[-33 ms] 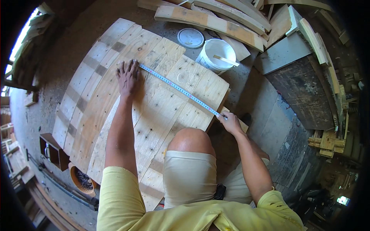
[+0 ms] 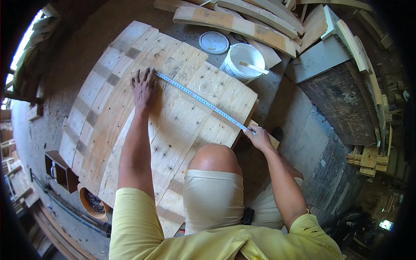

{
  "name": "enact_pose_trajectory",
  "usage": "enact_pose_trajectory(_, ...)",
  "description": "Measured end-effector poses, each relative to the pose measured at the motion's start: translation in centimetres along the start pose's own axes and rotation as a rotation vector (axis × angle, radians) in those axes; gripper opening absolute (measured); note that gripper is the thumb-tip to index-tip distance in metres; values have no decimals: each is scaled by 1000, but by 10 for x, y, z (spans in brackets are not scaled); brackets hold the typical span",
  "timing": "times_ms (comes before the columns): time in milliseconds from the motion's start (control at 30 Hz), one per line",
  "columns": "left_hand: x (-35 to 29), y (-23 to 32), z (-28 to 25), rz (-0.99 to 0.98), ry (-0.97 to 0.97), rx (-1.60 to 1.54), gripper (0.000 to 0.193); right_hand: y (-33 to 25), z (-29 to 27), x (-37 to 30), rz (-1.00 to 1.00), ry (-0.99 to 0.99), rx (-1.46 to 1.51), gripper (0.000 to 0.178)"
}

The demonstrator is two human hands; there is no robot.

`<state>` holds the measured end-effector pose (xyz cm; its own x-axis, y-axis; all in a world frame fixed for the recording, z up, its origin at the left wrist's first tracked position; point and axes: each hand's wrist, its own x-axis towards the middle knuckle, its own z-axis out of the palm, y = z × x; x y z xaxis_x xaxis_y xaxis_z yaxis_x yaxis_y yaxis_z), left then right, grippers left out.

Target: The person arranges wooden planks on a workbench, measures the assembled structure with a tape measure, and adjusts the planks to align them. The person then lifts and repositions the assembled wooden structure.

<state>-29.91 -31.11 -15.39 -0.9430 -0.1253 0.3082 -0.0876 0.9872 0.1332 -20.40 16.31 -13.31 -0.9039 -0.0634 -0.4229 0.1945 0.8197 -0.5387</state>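
Observation:
A broad slab of pale wooden planks (image 2: 173, 130), dotted with small dark holes, lies before me. My left hand (image 2: 144, 90) rests flat on it, fingers spread, with the end of a measuring tape (image 2: 203, 101) at its forefinger side. Whether a finger pins that end, I cannot tell. The blue-white blade runs straight and slanting across the planks to their right edge. There my right hand (image 2: 260, 138) is closed around the tape; the case is hidden in the grip. One bare knee (image 2: 215, 158) is over the planks' near edge.
Beyond the slab stand a white bucket (image 2: 234, 71) with a flat stick (image 2: 253, 68) across it and a round lid (image 2: 214, 42). Curved timbers (image 2: 234, 21) are piled behind. A dark panel (image 2: 338, 106) leans at right. At left are a small open box (image 2: 69, 173) and an orange container (image 2: 82, 197) of small dark pieces.

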Motion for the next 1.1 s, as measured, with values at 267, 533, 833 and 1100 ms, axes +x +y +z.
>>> enact_pose_trajectory(267,-1,6,-9,159,114,-71,36,9,-4,-5,-35,12,32,39)
enact_pose_trajectory(533,0,9,-12,189,140,-59,31,14,-13,-10,-53,-125,56,38)
enact_pose_trajectory(833,-1,11,-15,166,143,-55,30,12,-24,-23,-110,-272,139,44)
enact_pose_trajectory(1100,0,10,-15,267,166,-93,26,0,-15,-11,-183,-260,111,36)
